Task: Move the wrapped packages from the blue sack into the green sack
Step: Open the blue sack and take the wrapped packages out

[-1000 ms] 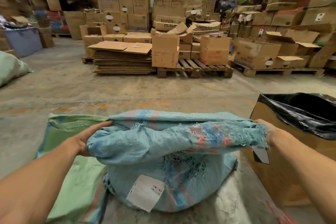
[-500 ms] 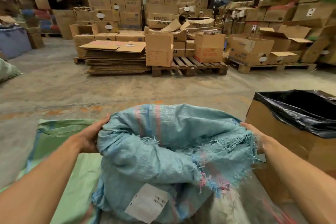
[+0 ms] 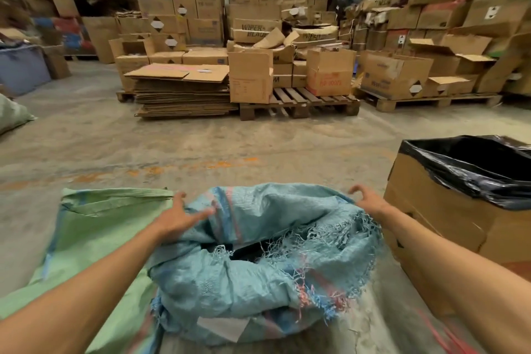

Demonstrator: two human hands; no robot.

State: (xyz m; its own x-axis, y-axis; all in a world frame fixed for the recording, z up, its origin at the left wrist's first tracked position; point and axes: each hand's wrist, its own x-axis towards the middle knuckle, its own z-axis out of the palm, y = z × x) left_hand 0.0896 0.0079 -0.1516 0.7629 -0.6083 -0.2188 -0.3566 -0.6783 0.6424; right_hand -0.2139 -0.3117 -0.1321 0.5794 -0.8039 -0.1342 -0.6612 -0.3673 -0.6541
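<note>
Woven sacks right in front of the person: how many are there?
2: the blue sack stands open between the arms; the green sack lies at its left. Further sacks may sit farther off.

The inside of the blue sack (image 3: 258, 267) shows only as a dark gap behind frayed threads, so no packages can be made out. A white label (image 3: 224, 327) low on it is too blurred to read. The green sack (image 3: 94, 233) runs off the bottom edge, partly hidden by the left forearm. The lined box (image 3: 448, 227) is cut off at the right edge
</note>
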